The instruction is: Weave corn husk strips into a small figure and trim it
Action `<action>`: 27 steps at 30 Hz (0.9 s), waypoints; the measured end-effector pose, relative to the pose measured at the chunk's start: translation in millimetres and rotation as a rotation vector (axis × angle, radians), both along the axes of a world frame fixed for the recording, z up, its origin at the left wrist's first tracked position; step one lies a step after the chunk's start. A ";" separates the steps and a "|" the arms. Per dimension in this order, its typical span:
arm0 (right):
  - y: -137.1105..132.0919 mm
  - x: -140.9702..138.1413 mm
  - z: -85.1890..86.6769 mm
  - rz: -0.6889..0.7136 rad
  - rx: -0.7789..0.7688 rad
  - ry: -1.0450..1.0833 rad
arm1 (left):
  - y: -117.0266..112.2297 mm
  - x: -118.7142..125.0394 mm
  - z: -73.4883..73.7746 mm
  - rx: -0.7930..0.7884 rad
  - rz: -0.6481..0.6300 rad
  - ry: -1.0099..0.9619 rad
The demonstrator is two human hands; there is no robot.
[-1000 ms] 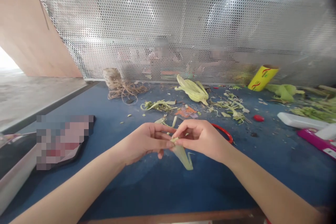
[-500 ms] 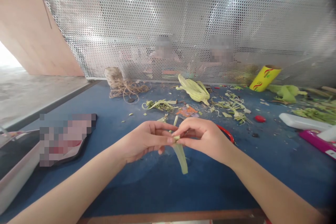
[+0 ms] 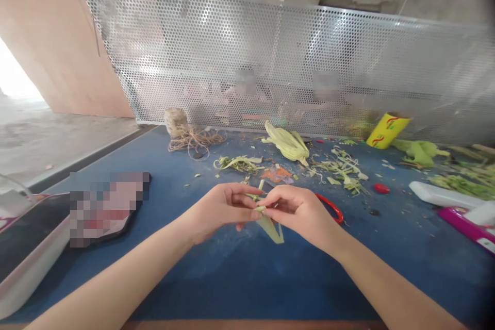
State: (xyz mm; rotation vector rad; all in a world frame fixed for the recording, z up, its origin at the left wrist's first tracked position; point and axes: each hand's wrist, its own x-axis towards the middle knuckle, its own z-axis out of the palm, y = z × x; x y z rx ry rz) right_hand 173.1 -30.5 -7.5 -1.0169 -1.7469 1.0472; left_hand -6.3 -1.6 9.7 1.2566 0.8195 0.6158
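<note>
Close together above the blue table, both hands pinch a narrow pale-green corn husk strip. My left hand grips it between thumb and fingers, with the other fingers stretched behind. My right hand holds the same piece with thumb and fingertips, nearly touching the left thumb. One end of the strip hangs down below the fingers, with a fold near its tip; a short end sticks up behind them. The knot of fingers hides its middle. Just beyond my right hand lies a curved red handle, partly covered.
A bundle of corn husks lies at the back, among shredded husk scraps. Twine is at the back left, a yellow tube at the back right. A phone-like object lies left. Perforated metal screens the far edge.
The view has tilted up, bringing an exit sign into sight. The hanging husk end now looks shorter and folded. Both hands keep their pinch, close together.
</note>
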 end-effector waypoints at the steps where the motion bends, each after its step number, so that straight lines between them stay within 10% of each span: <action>1: 0.6 -0.1 0.4 0.001 -0.021 0.008 | -0.2 0.2 0.5 0.005 -0.003 0.000; 10: 4.4 -4.5 -1.6 0.091 -0.299 0.224 | -0.9 1.1 -8.2 0.282 0.121 0.055; 27: 4.7 -2.2 -1.7 0.015 -0.234 0.164 | -1.4 5.7 -6.7 0.112 0.143 0.034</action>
